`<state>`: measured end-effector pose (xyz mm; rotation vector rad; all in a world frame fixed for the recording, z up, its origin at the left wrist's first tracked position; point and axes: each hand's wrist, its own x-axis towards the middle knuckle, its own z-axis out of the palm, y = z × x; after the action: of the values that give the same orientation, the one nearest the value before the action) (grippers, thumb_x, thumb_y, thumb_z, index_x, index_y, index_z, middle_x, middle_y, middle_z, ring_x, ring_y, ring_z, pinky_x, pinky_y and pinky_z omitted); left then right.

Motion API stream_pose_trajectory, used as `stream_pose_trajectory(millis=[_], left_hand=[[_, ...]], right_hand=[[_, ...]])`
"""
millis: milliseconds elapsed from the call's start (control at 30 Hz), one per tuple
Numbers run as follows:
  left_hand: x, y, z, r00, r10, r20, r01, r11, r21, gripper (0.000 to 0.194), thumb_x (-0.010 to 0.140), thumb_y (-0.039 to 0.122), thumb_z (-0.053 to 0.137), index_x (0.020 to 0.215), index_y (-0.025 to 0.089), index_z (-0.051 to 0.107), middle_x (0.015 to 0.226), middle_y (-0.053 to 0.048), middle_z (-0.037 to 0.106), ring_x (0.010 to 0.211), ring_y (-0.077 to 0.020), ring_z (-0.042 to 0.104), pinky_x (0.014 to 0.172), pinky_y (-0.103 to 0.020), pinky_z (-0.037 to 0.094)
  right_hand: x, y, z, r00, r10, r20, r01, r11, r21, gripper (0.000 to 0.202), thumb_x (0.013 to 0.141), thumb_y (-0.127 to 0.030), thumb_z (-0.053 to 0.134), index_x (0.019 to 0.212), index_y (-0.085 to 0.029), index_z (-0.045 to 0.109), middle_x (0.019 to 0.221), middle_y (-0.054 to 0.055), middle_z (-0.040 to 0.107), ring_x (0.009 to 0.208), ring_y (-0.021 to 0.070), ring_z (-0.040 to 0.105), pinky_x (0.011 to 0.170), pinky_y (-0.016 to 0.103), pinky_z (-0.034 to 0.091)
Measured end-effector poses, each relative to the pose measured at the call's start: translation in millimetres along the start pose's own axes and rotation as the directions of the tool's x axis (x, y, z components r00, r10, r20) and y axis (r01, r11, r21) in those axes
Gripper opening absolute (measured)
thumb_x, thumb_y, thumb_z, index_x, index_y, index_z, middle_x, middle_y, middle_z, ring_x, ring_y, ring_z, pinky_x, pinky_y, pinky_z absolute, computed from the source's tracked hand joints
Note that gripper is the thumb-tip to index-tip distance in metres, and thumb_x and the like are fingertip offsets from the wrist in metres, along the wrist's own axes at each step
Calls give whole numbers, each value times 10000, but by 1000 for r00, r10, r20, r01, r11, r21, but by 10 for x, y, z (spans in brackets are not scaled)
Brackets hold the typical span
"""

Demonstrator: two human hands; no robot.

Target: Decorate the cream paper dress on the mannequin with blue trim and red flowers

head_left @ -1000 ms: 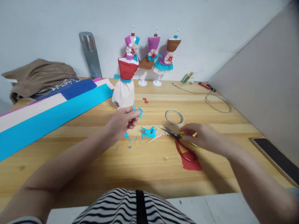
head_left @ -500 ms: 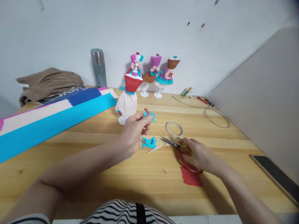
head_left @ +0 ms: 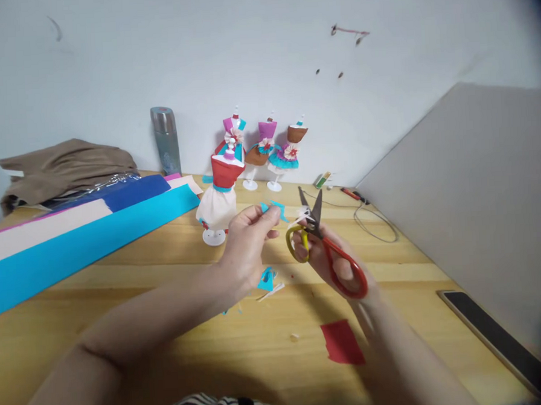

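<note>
My left hand (head_left: 250,237) pinches a small turquoise crepe-paper piece (head_left: 277,209) between thumb and fingertips. My right hand (head_left: 327,254) is raised just right of it, gripping a pair of scissors (head_left: 314,224) with one red and one yellow handle. Their blades point up and stand apart. Thin pale scraps (head_left: 304,214) hang near the pivot. Just behind my left hand stands a small dress form (head_left: 226,173) in a red top and cream skirt. Below my hands lie turquoise scraps (head_left: 266,279) and a red paper piece (head_left: 344,342).
Several more dressed forms (head_left: 267,130) stand by the wall, with a steel flask (head_left: 166,141) to their left. Folded brown cloth (head_left: 69,168) and long paper sheets (head_left: 95,239) lie at left. A cable (head_left: 381,236) and a phone (head_left: 486,336) are at right.
The scissors have come up off the table in my right hand and their blades have parted. The red bit on the turquoise piece no longer shows. The tape ring is now hidden from view.
</note>
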<state>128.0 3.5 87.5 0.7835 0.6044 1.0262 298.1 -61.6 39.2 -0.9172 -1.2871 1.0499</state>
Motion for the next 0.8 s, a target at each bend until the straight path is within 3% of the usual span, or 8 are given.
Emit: stream_pose_trajectory(millis=[167, 400, 600, 800], left_hand=[[47, 41, -14, 1000, -7, -6, 7, 1000, -13, 149, 816, 223, 701, 725, 143, 615, 777, -13, 603, 756, -107, 555, 687, -239, 431], [51, 94, -39, 996, -79, 50, 76, 996, 46, 164, 832, 245, 696, 747, 148, 595, 718, 0, 569, 630, -85, 523, 544, -211, 351], [-3, 1, -2, 997, -54, 61, 54, 999, -1, 157, 820, 221, 707, 723, 146, 609, 738, -2, 590, 695, -88, 557, 600, -205, 406], [5, -22, -6, 996, 15, 92, -16, 1000, 11, 211, 831, 257, 709, 683, 160, 596, 694, -2, 602, 590, -75, 528, 555, -218, 410]], right_hand=[[120, 128, 8, 999, -47, 13, 47, 999, 14, 633, 748, -769, 642, 1193, -320, 624, 907, 40, 543, 711, 184, 463, 634, 320, 399], [-115, 181, -111, 998, -60, -7, 56, 965, -256, 603, 813, -731, 616, 1234, -301, 571, 1029, 55, 544, 794, 184, 500, 715, 336, 431], [-152, 70, 131, 982, -161, -96, 111, 913, -393, 591, 833, -740, 583, 1218, -295, 535, 1024, 47, 540, 821, 194, 530, 747, 355, 465], [-26, 161, 397, 982, -174, -68, 137, 919, -370, 638, 854, -779, 495, 1245, -277, 532, 893, 19, 492, 735, 178, 466, 663, 331, 467]])
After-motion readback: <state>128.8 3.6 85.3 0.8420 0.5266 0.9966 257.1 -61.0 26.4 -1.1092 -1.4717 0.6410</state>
